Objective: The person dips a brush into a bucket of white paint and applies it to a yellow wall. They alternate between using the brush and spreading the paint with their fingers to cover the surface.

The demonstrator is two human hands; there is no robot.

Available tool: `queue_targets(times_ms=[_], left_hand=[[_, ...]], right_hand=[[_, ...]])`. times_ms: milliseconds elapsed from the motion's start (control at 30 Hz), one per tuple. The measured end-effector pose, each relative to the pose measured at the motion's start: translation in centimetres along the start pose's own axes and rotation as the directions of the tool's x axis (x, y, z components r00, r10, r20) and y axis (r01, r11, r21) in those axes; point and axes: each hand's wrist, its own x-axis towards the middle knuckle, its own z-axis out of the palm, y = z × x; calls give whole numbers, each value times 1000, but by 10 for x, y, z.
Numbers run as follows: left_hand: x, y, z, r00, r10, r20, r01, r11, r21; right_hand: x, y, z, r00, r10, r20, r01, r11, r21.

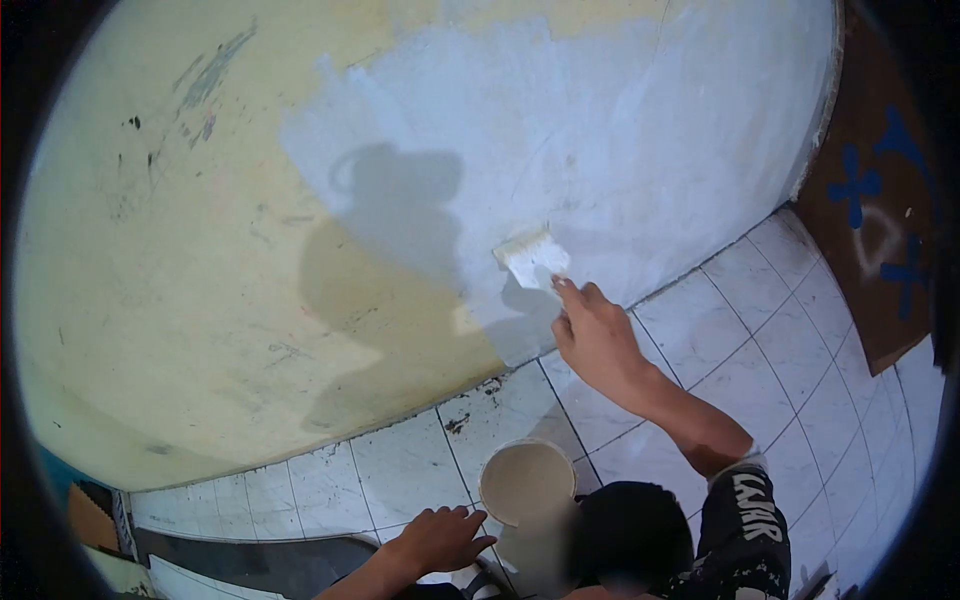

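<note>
My right hand [600,335] grips the handle of a wide paint brush [537,262], whose bristles touch the wall over a patch of pale bluish-white paint [640,120]. Yellow wall [180,300] shows to the left of that patch and below it. Low in the view, my left hand [440,540] has its fingers partly spread and holds nothing. Just right of its fingertips stands a round white bucket [528,482] on the floor; its inside looks pale beige.
White floor tiles [700,330] with dark joints run along the wall's foot. A brown panel with blue marks [880,210] stands at the right. A black rounded thing [630,540] blocks part of the bottom view. Brown cardboard [90,518] lies at lower left.
</note>
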Motion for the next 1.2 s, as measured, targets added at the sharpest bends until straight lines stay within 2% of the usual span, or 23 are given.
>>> queue_targets(times_ms=[67,100,167,300,433,500,567,600,667,700,767,800,833,867,900,933,967,1000,1033,1100,1200], left_hand=[[3,0,-5,998,-62,-11,63,997,35],[3,-2,-4,997,-44,-60,46,998,38],[0,7,-21,996,-63,-62,66,997,45],[-9,37,-50,990,-90,-107,100,991,90],[-22,50,-44,969,-12,-246,30,997,68],[-33,49,-38,951,23,-309,-9,999,47],[-46,49,-32,992,-110,-56,112,994,22],[-52,55,-35,993,-105,-51,106,994,20],[-61,67,-43,965,-236,119,231,971,55],[-66,67,-35,964,-231,135,227,973,42],[-71,59,-21,995,-63,-78,61,998,-24],[-74,52,-11,995,-64,-74,61,998,-33],[-77,44,2,987,1,-160,-9,999,-49],[-81,36,11,967,64,-248,-80,995,-56],[-84,28,15,967,65,-245,-83,995,-61],[-88,21,16,983,43,-178,-56,996,-68],[-92,12,18,994,23,-110,-31,997,-72],[-96,4,21,994,32,-107,-40,996,-75],[-99,-4,24,996,29,-84,-32,999,-34],[-104,-19,30,997,47,-59,-47,999,0],[-107,-42,35,980,160,-119,-160,987,13]], right_hand=[[6,3,-38,999,-26,-29,27,1000,15],[10,1,-60,998,-47,-50,48,999,21],[35,-7,-103,975,-111,-194,109,994,-21],[101,-17,-151,835,-263,-483,210,964,-162],[124,-14,-136,915,-189,-356,143,978,-152],[113,-18,-118,948,-92,-304,23,975,-223],[98,-10,-109,966,-67,-248,17,980,-200],[89,-4,-106,981,-38,-189,4,984,-178],[71,8,-95,987,-21,-159,-5,987,-158],[59,10,-90,992,-6,-126,-11,991,-131],[39,11,-90,998,39,-49,-45,992,-120],[33,5,-88,996,82,16,-80,990,-113],[27,-5,-86,996,83,24,-80,990,-113],[24,-18,-88,998,62,6,-61,991,-120],[21,-32,-90,999,42,-10,-43,991,-129],[22,-49,-92,999,46,-3,-46,990,-131],[27,-67,-93,996,-41,-77,31,991,-131],[33,-84,-91,980,-129,-149,108,984,-139],[42,-99,-86,982,-127,-142,105,983,-151],[60,-130,-71,921,-273,-278,238,959,-154],[75,-155,-18,910,-272,-314,208,952,-223]])
